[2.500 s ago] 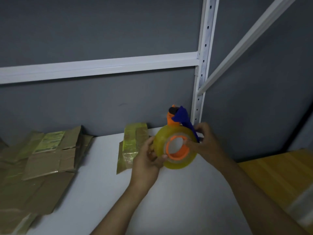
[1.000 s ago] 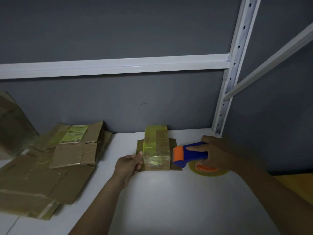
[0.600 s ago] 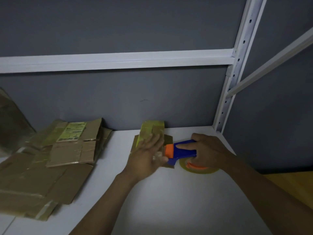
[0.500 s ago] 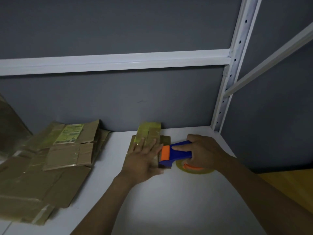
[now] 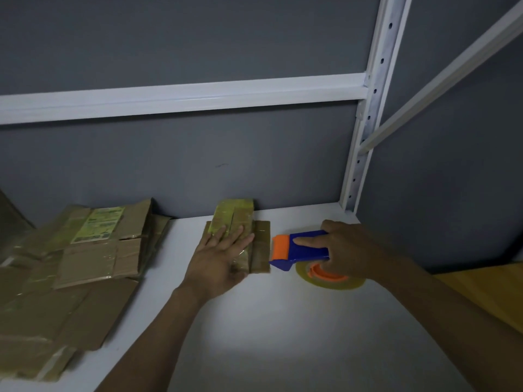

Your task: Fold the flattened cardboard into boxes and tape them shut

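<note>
left hand (image 5: pixel 219 260) now lies flat, fingers straight, on the taped cardboard (image 5: pixel 235 215) (previously gripping its edge); right hand (image 5: pixel 351 250) grips the tape dispenser (image 5: pixel 300 255) on the bench (image 5: pixel 283 335).

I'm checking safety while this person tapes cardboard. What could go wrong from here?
1. The dispenser in the right hand points its orange end at the left hand, close by; a slip might nick a finger.
2. The left hand only presses flat on the cardboard, so pulling tape may slide it.
</note>
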